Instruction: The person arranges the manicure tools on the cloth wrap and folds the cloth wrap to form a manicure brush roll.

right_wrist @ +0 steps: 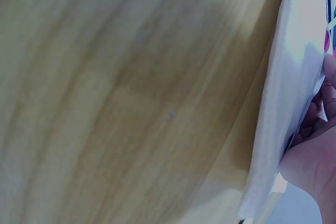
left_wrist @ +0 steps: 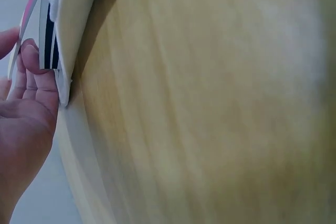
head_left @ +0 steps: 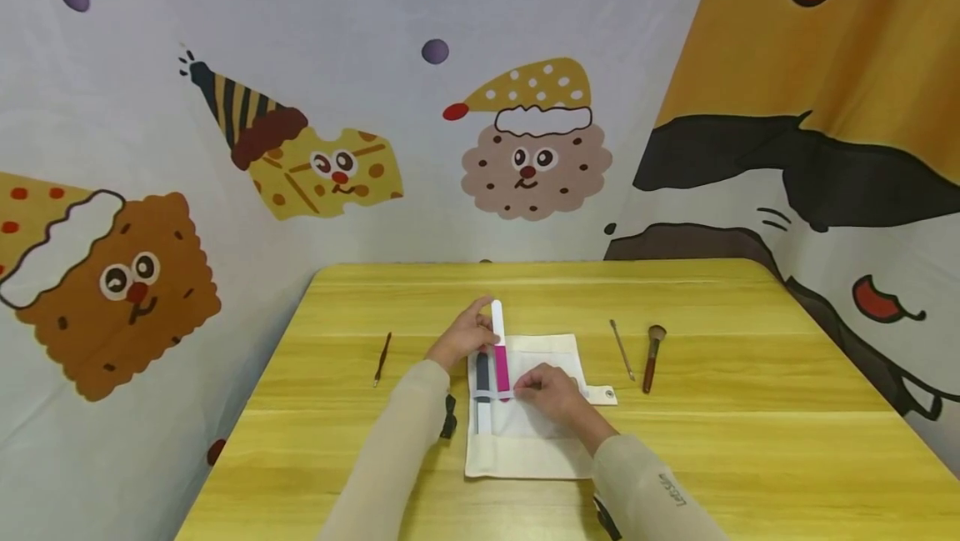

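fingers [head_left: 477, 310] pinch file [head_left: 502, 362] (left hand [head_left: 462, 336]) and elastic [head_left: 506, 395] (right hand [head_left: 557, 396]), well off the far table edge [head_left: 555, 263]

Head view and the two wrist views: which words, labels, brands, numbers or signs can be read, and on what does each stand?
"Let…": small lettering on the right sleeve, head view; the remaining letters are too small to read surely.
No text can be read on the pink-and-white file or the pouch, nor in either wrist view.

Magenta-and-white file [head_left: 503, 369], cream pouch [head_left: 528, 459], yellow table [head_left: 750, 458] (streaked like wood grain), beige sleeves [head_left: 396, 445]
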`<state>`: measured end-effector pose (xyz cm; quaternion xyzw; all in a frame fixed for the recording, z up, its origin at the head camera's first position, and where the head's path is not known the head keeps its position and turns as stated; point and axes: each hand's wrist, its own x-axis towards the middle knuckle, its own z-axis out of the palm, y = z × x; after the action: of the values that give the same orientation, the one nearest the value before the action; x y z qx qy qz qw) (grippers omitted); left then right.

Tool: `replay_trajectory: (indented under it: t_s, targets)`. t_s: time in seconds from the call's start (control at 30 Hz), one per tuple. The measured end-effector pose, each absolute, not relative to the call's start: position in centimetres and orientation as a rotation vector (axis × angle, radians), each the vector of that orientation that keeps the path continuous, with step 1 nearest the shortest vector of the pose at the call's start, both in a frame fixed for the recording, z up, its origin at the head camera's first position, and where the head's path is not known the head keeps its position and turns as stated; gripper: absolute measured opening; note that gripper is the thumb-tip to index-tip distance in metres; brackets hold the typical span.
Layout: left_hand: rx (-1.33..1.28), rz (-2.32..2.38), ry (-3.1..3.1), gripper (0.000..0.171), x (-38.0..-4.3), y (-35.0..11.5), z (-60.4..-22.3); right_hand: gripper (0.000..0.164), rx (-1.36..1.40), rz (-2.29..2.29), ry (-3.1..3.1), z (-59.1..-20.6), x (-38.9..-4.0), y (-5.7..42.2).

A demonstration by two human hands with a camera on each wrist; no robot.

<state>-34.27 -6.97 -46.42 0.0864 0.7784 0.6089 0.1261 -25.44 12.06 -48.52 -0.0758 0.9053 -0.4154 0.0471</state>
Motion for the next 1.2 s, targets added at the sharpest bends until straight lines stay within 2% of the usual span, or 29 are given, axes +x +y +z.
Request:
replay_trajectory:
  t_s: [0.53,1.2]
  targets:
    - [0.324,1.620,2.317,0.058,-33.5,-7.0,-45.7,0.010,-0.191,-1.228,2.752,-48.2,-25.5,12.0]
    - [0.343,1.541,2.361,0.057,-32.3,-7.6,-46.7,0.006,-0.200,-1.227,2.764,-48.1,-25.5,12.0]
